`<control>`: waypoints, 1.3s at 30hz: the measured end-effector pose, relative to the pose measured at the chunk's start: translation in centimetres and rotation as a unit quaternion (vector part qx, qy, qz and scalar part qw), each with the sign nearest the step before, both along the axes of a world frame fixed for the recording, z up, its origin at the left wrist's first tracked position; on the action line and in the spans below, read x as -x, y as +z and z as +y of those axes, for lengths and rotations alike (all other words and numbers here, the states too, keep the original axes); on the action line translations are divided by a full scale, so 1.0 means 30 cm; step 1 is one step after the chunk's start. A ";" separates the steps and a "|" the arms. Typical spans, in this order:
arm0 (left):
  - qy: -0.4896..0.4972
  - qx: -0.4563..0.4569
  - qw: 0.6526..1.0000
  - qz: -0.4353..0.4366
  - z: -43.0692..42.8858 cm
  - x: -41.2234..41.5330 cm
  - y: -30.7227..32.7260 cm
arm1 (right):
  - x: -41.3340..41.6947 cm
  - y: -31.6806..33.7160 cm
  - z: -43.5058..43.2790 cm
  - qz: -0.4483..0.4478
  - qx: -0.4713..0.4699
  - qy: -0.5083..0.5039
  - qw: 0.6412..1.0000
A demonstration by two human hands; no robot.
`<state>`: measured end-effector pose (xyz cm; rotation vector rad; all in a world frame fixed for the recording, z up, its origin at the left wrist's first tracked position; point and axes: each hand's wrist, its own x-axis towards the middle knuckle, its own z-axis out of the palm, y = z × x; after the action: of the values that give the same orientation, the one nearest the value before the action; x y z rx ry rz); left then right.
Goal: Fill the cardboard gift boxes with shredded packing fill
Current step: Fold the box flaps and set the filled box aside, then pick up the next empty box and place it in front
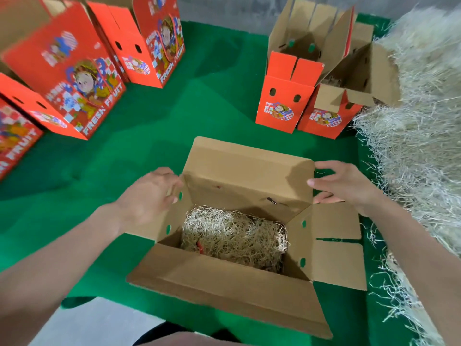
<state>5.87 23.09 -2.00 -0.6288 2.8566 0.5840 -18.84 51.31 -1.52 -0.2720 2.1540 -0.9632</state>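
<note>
Now L hand (pixel 152 196) & R hand (pixel 345 186), both loosely spread, by flaps of box (pixel 249 171); fill (pixel 232 236) inside.

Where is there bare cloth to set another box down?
Widest: green cloth between left red boxes and right open boxes. Also left of the near box. The fill pile crowds the right.

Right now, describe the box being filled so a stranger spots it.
On the green cloth, look nearest the person, between left hand and right hand. That cardboard box shows brown insides, flaps spread, shredded fill inside; the other boxes show red print.
</note>
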 end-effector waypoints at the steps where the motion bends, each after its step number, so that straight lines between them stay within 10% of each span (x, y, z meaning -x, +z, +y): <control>1: 0.007 -0.004 1.000 0.003 0.002 0.001 -0.011 | 0.010 -0.003 0.001 -0.004 -0.009 0.002 1.000; 14: 0.042 0.041 0.998 -0.004 -0.009 0.180 -0.093 | -0.024 0.008 -0.055 0.077 -0.014 -0.004 0.997; 30: -0.246 0.059 0.954 -0.158 0.117 0.208 0.132 | -0.309 -0.077 -0.090 0.043 0.203 -0.235 0.949; 39: -0.220 0.079 0.953 -0.190 0.151 0.040 -0.055 | -0.391 -0.120 -0.132 0.145 0.122 0.077 0.979</control>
<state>4.68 27.61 -3.64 -0.0890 2.5605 0.1436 -7.11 47.34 -5.13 -0.7277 2.2301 -1.1559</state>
